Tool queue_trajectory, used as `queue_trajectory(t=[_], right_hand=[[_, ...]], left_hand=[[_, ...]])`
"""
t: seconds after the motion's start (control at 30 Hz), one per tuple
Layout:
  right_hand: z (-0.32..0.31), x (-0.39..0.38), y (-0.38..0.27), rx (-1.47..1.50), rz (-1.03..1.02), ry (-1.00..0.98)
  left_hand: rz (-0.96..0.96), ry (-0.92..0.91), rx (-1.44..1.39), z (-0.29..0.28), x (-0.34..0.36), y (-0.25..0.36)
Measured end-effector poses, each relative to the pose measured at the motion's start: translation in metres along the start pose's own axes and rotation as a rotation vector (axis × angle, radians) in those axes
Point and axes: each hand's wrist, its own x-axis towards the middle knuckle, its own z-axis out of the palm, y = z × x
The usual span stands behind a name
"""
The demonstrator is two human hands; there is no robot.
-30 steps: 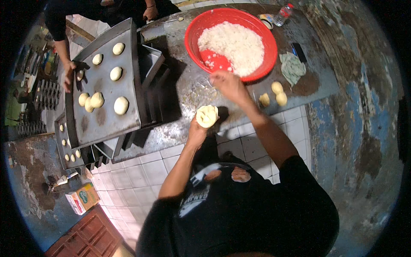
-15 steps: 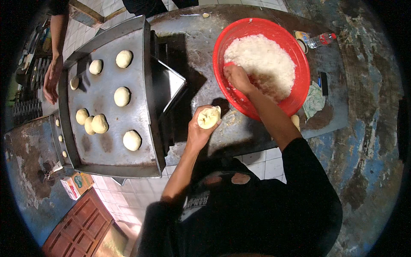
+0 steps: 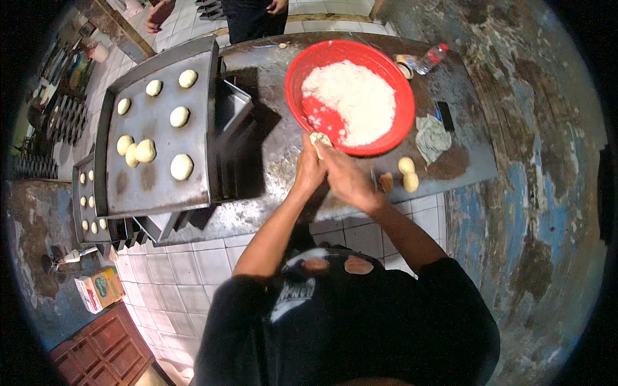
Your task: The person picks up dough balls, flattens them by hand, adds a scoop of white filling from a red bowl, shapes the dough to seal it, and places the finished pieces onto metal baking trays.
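Just at the near rim of the red basin, which holds white shredded filling, my left hand is closed round a pale piece of dough. My right hand meets it there, fingers bent over the dough and partly hiding it. To their right, dough balls lie on the metal table, beside a small brownish piece that I cannot make out. To their left, a large metal tray with several round dough balls rests on stacked trays.
At the right lie a crumpled cloth, a dark phone-like object, a bottle and a small container. Another tray is at the far left, a carton below. A co-worker stands beyond the table.
My right hand has come out of the basin to the dough in my left hand, which has moved up toward the rim. The co-worker's hand has moved away from the tray.
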Motion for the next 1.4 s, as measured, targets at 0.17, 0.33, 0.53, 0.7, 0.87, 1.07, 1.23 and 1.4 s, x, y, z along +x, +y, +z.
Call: queue_trajectory(t=[0.17,0.33,0.53,0.7,0.87,1.07,1.23,1.4], right_hand=[[-0.009,-0.074,0.003,0.677,0.546,0.117],[-0.025,-0.131,-0.052,0.486,0.622,0.180],[-0.042,-0.182,-0.102,-0.010,0.064,0.469],[-0.045,-0.204,-0.096,0.974,0.457,0.449],[-0.058,-0.182,-0.107,0.862,0.375,-0.067],[-0.015,-0.139,-0.171,0.918,0.209,0.327],[0.029,-0.101,-0.218,0.364,-0.207,0.432],[0.077,-0.026,-0.270,0.992,0.186,0.170]], left_hand=[[-0.012,-0.052,-0.059,0.012,-0.077,0.019],[0.027,-0.192,-0.156,0.030,-0.150,0.045],[0.207,0.007,0.168,0.029,-0.203,0.092],[-0.160,-0.144,-0.147,0.022,-0.217,0.124],[-0.022,-0.286,0.034,-0.013,-0.241,0.135],[-0.338,-0.073,-0.196,-0.077,-0.243,0.125],[-0.436,-0.053,-1.017,-0.128,-0.246,0.146],[0.021,0.284,-0.781,-0.192,-0.234,0.132]])
